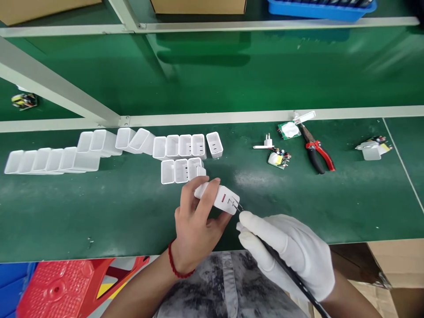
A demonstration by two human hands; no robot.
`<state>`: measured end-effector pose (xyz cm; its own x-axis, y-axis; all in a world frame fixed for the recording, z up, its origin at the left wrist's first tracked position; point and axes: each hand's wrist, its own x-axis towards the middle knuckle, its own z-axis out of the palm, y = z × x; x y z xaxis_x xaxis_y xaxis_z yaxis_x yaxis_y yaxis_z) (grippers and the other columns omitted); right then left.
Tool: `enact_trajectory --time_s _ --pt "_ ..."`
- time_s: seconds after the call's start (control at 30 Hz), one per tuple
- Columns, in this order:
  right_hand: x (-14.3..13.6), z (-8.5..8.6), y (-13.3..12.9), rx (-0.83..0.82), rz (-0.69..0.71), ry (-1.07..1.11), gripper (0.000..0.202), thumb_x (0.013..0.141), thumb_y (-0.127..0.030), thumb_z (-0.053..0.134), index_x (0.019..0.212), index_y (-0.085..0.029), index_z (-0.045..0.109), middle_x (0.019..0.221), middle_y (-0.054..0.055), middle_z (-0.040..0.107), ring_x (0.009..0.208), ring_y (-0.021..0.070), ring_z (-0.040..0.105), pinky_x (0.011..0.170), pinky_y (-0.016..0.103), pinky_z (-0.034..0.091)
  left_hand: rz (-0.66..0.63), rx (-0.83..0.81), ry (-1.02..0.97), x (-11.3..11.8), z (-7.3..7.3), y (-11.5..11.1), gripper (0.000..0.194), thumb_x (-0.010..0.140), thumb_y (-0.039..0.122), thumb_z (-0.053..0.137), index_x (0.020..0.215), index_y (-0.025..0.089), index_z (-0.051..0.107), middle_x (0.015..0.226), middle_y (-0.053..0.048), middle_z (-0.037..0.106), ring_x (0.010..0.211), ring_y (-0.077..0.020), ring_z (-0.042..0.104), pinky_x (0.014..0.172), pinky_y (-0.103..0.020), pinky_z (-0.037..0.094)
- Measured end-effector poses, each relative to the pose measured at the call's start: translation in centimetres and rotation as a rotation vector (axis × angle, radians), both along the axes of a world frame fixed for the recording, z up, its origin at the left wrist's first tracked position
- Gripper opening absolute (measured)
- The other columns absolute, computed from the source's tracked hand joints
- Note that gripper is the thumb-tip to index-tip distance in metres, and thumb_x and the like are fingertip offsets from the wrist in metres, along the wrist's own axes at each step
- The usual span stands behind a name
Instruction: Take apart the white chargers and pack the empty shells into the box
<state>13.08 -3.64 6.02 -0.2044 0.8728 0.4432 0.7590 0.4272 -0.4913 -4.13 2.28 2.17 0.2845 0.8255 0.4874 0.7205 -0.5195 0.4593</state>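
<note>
My left hand (200, 216), bare with a red bracelet, grips a white plastic housing (223, 198) above the table's front part. The housing's end face has a red slot and small openings. My right hand (288, 251), in a white glove, is closed around a black corded tool (278, 260). Two thin metal prongs at the tool's tip meet the housing's right end. Just behind my left hand stand white open housings (174, 171), some with slots in their bottoms.
More white housings (53, 160) line the left. Behind my right hand lie a plug piece (267, 141), circuit boards (280, 158) and red-black pliers (318, 152). Another circuit assembly (372, 149) lies far right. A metal frame (212, 118) runs along the back; a red stool (58, 287) stands below left.
</note>
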Motion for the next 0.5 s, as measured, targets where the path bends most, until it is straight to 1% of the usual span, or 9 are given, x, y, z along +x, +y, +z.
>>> enact_trajectory --time_s 0.1,0.17,0.23,0.3,0.4,0.5 --pt "-0.32 0.25 -0.07 -0.012 -0.033 -0.030 0.032 0.093 -0.011 0.058 0.125 -0.015 0.057 0.076 -0.001 0.073 0.059 0.0127 0.066 0.057 0.030 0.053 0.001 0.004 0.008 0.04 0.04 -0.01 0.036 0.079 0.014 0.065 0.114 0.019 0.058 0.110 -0.013 0.060 0.097 -0.0249 0.066 0.057 -0.025 0.049" --pt "-0.40 0.28 0.00 0.026 -0.035 -0.019 0.030 0.095 -0.014 0.056 0.125 -0.016 0.057 0.075 -0.001 0.074 0.060 0.0131 0.067 0.056 0.029 0.053 0.009 0.007 0.012 0.08 0.06 0.01 0.037 0.078 0.012 0.064 0.114 0.019 0.058 0.109 -0.013 0.060 0.094 -0.0240 0.066 0.057 -0.025 0.048" --pt "-0.38 0.17 0.15 0.081 -0.025 0.003 0.028 0.095 -0.016 0.056 0.123 -0.014 0.059 0.073 0.000 0.073 0.061 0.0132 0.067 0.055 0.028 0.053 0.016 0.010 0.017 0.10 0.06 0.04 0.038 0.077 0.011 0.064 0.114 0.019 0.058 0.109 -0.013 0.060 0.092 -0.0231 0.066 0.056 -0.024 0.047" --pt "-0.31 0.00 0.29 0.103 -0.016 0.019 0.027 0.094 -0.016 0.057 0.121 -0.011 0.060 0.073 0.001 0.073 0.060 0.0128 0.067 0.054 0.027 0.053 0.023 0.017 0.023 0.09 0.04 0.05 0.038 0.077 0.012 0.064 0.114 0.019 0.058 0.110 -0.013 0.061 0.091 -0.0225 0.066 0.055 -0.024 0.047" --pt "-0.24 0.01 0.36 0.095 -0.012 0.028 0.028 0.095 -0.017 0.057 0.122 -0.010 0.060 0.078 0.002 0.075 0.064 0.0129 0.069 0.057 0.026 0.055 0.028 0.025 0.029 0.07 0.00 0.06 0.038 0.077 0.013 0.065 0.114 0.020 0.058 0.110 -0.012 0.061 0.093 -0.0224 0.066 0.054 -0.024 0.046" --pt "-0.29 0.44 0.28 0.024 0.003 0.014 0.031 0.096 -0.019 0.056 0.127 -0.012 0.055 0.080 0.002 0.076 0.067 0.0145 0.071 0.060 0.028 0.057 0.027 0.018 0.026 0.07 0.01 0.08 0.038 0.078 0.014 0.066 0.115 0.021 0.057 0.110 -0.012 0.061 0.095 -0.0225 0.066 0.053 -0.023 0.045"
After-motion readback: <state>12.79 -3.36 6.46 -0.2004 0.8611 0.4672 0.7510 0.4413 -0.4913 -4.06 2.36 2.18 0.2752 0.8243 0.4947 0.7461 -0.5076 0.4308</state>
